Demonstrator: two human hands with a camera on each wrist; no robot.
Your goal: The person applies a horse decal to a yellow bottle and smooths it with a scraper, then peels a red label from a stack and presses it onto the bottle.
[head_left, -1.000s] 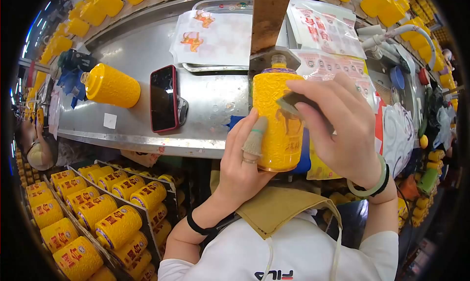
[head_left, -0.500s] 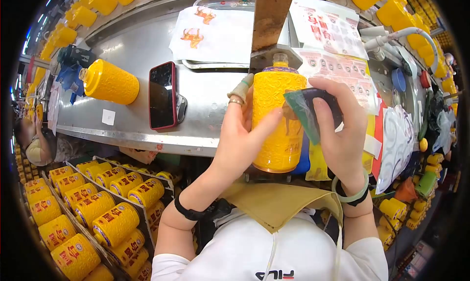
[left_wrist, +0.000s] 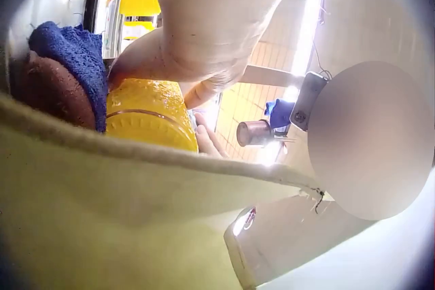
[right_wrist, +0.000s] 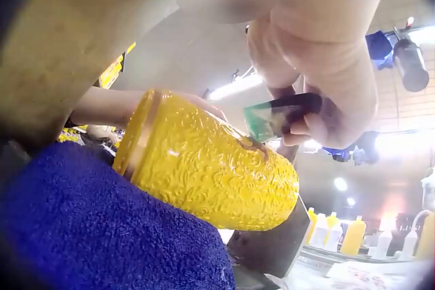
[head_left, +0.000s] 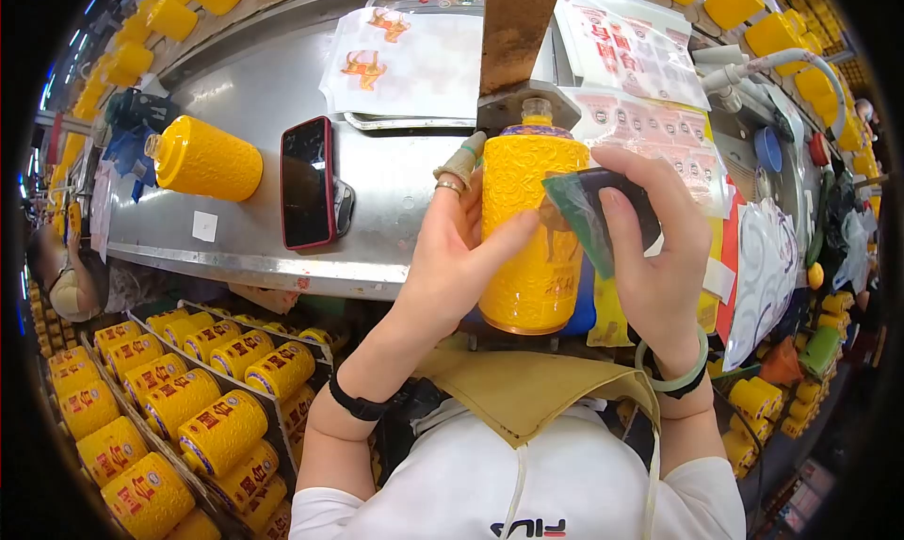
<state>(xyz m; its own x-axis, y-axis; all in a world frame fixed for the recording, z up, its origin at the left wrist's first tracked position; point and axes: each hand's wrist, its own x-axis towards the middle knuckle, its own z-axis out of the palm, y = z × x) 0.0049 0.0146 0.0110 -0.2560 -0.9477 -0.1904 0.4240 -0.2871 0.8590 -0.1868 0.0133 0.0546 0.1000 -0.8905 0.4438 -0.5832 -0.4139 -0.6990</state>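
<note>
Stainless steel counter is filling the head view, running from 9 toward 1 o'clock. At centre you are gripping an upright yellow embossed ceramic bottle: your left hand is wrapping it from 9 o'clock, thumb lying across its front. Your right hand, at 3 o'clock, is pinching a dark flat scraper with a green film against the bottle's shoulder. A red smartphone is lying at 10 o'clock, beside another yellow bottle on its side.

Left wrist view is showing the bottle at 10 o'clock, fingers curling over it.

Right wrist view is showing the bottle tilted at centre, your right hand clasping the scraper at 1 o'clock, over blue cloth.
</note>
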